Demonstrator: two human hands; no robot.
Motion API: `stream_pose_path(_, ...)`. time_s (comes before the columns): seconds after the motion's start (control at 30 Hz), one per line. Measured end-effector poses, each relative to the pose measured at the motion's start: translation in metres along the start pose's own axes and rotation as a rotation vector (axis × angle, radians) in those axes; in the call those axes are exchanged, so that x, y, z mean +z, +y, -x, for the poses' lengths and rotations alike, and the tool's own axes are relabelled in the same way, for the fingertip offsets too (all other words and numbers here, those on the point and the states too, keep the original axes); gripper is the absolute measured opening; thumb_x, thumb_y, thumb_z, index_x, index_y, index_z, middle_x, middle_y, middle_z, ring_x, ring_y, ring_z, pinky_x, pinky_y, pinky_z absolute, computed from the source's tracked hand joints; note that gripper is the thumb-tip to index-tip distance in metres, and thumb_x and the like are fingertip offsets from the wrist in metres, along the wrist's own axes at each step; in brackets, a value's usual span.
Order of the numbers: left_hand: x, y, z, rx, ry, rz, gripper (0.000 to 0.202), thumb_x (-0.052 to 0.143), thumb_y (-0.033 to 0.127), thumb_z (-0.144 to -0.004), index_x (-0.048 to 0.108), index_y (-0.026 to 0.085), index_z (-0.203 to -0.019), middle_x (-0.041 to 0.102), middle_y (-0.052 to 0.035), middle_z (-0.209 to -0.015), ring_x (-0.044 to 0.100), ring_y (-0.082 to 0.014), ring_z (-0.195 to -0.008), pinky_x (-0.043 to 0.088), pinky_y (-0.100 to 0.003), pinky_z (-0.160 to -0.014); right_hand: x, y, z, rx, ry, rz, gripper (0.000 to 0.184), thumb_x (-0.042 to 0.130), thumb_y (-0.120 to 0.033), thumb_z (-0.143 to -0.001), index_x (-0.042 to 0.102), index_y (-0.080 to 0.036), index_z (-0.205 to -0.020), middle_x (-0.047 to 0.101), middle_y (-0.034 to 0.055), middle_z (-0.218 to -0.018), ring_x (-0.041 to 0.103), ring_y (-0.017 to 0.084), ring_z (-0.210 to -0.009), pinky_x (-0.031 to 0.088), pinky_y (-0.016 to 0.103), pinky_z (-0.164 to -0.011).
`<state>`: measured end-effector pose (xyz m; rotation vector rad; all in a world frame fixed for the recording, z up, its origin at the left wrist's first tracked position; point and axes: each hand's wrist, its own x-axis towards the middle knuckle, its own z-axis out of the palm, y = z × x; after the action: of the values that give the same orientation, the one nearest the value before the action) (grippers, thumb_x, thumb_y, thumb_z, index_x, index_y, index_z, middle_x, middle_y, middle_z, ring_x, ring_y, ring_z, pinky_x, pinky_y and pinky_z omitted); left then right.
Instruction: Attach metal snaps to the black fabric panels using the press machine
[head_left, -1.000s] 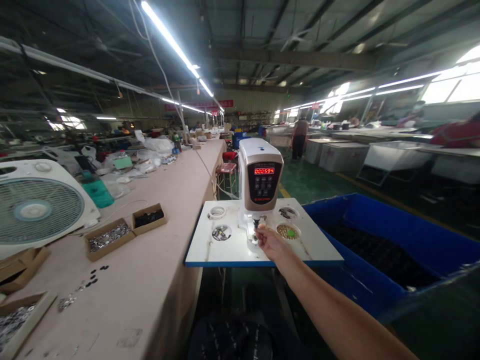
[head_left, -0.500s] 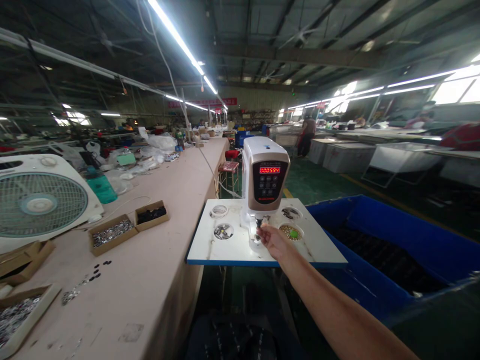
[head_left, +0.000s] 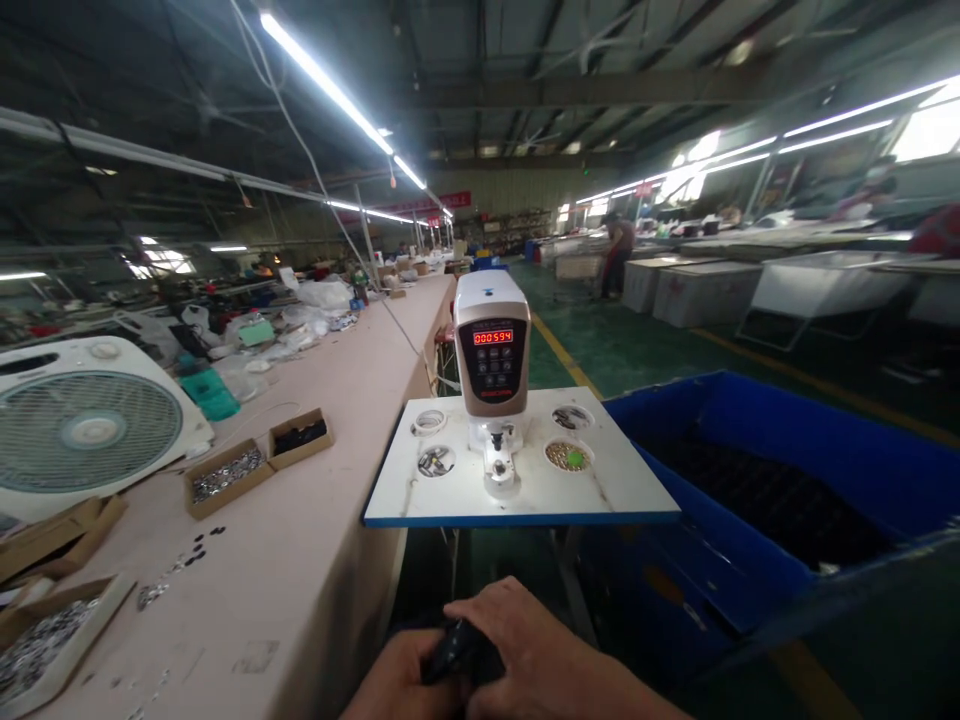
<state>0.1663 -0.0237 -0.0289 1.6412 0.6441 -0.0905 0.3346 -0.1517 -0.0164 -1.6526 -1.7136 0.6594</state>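
Item: dark fabric piece (head_left: 459,650), soft and light by its look, likely to slip; I would take hold at the exposed fold. Location: low in view, below the white board (head_left: 405,490), gripped between my left hand (head_left: 401,678) and right hand (head_left: 529,650), the two together on it. Change: earlier one arm reached in at the button press (head_left: 491,345); now both hands sit back and its lower die (head_left: 496,470) stands bare.
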Motion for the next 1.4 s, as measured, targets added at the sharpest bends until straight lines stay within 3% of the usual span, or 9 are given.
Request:
stream_pose_path(0.1, 0.0, 0.029, -0.014, 0.139, -0.008, -0.182, 0.012, 0.068, 0.022, -0.074, 0.061, 0.014, -0.072, 0.054, 0.003, -0.075, 0.047, -0.0124, -0.073, 0.033, -0.023, -0.064, -0.011, 0.007, 0.005, 0.164, 0.027, -0.049, 0.029, 0.082, -0.029, -0.07, 0.072, -0.024, -0.096, 0.073, -0.0013, -0.094, 0.064, 0.021, -0.091, 0.041, 0.03, -0.086)
stream_pose_path(0.23, 0.001, 0.054, -0.023, 0.118, -0.033, -0.214, 0.019, 0.066, 0.03, -0.077, 0.056, 0.015, -0.073, 0.047, 0.0038, -0.07, 0.039, -0.0111, -0.067, 0.028, -0.024, -0.06, -0.029, 0.015, 0.01, 0.276, 0.053, -0.163, 0.015, 0.077, -0.029, -0.076, 0.068, -0.02, -0.083, 0.067, -0.0039, -0.078, 0.059, 0.016, -0.074, 0.036, 0.024, -0.064)
stream_pose_path(0.4, 0.004, 0.061, -0.049, 0.09, -0.135, -0.051, 0.031, 0.071, 0.043, -0.077, 0.06, 0.014, -0.076, 0.041, 0.005, -0.064, 0.031, -0.0094, -0.062, 0.022, -0.024, -0.056, -0.042, 0.033, 0.01, 0.27, 0.083, -0.32, 0.021, 0.067, -0.035, -0.085, 0.063, -0.017, -0.076, 0.06, -0.0032, -0.072, 0.052, 0.014, -0.069, 0.034, 0.023, -0.06)
stream_pose_path(0.63, 0.0, 0.087, -0.103, 0.048, -0.213, 0.205, 0.037, 0.079, 0.042, -0.069, 0.071, 0.012, -0.09, 0.064, -0.0006, -0.078, 0.051, -0.0125, -0.068, 0.038, -0.026, -0.07, -0.079, 0.067, -0.014, 0.315, 0.197, -0.371, 0.037, 0.058, -0.051, -0.09, 0.065, -0.016, -0.078, 0.061, -0.0011, -0.071, 0.052, 0.015, -0.067, 0.036, 0.024, -0.059)
stream_pose_path(0.8, -0.005, 0.099, -0.139, 0.063, -0.203, 0.281, 0.037, 0.079, 0.037, -0.069, 0.07, 0.012, -0.095, 0.068, -0.0029, -0.081, 0.058, -0.0141, -0.069, 0.041, -0.027, -0.072, -0.103, 0.089, -0.038, 0.361, 0.293, -0.289, 0.028, 0.063, -0.044, -0.087, 0.067, -0.018, -0.078, 0.065, -0.0004, -0.072, 0.056, 0.017, -0.069, 0.04, 0.026, -0.063)
stream_pose_path(0.9, -0.006, 0.096, -0.151, 0.099, -0.211, 0.247, 0.034, 0.076, 0.035, -0.07, 0.07, 0.011, -0.093, 0.067, -0.0015, -0.078, 0.055, -0.0134, -0.068, 0.039, -0.027, -0.071, -0.107, 0.101, -0.042, 0.327, 0.3, -0.315, 0.022, 0.068, -0.037, -0.084, 0.072, -0.019, -0.097, 0.073, 0.0027, -0.09, 0.064, 0.023, -0.085, 0.046, 0.03, -0.077)
stream_pose_path(1.03, -0.007, 0.089, -0.156, 0.079, -0.221, 0.149, 0.027, 0.073, 0.034, -0.069, 0.069, 0.012, -0.085, 0.062, 0.0014, -0.071, 0.05, -0.0118, -0.064, 0.036, -0.025, -0.066, -0.104, 0.111, -0.04, 0.257, 0.248, -0.425, 0.049, 0.071, -0.032, -0.082, 0.065, -0.024, -0.13, 0.068, 0.0051, -0.127, 0.059, 0.03, -0.118, 0.041, 0.038, -0.102)
stream_pose_path(1.23, -0.008, 0.085, -0.16, 0.025, -0.183, 0.051, 0.023, 0.069, 0.034, -0.068, 0.065, 0.013, -0.075, 0.051, 0.0051, -0.06, 0.039, -0.009, -0.055, 0.028, -0.024, -0.055, -0.1, 0.112, -0.04, 0.361, 0.135, -0.283, 0.025, 0.062, -0.041, -0.088, 0.073, -0.018, -0.084, 0.072, 0.002, -0.078, 0.063, 0.021, -0.075, 0.044, 0.028, -0.065)
stream_pose_path(1.4, -0.014, 0.095, -0.172, 0.069, -0.113, -0.043, 0.022, 0.064, 0.034, -0.068, 0.064, 0.014, -0.076, 0.05, 0.0044, -0.06, 0.04, -0.0099, -0.055, 0.028, -0.025, -0.055, -0.106, 0.113, -0.051, 0.384, 0.235, -0.182, 0.026, 0.062, -0.042, -0.087, 0.068, -0.019, -0.074, 0.067, -0.0003, -0.071, 0.059, 0.018, -0.069, 0.038, 0.025, -0.06)
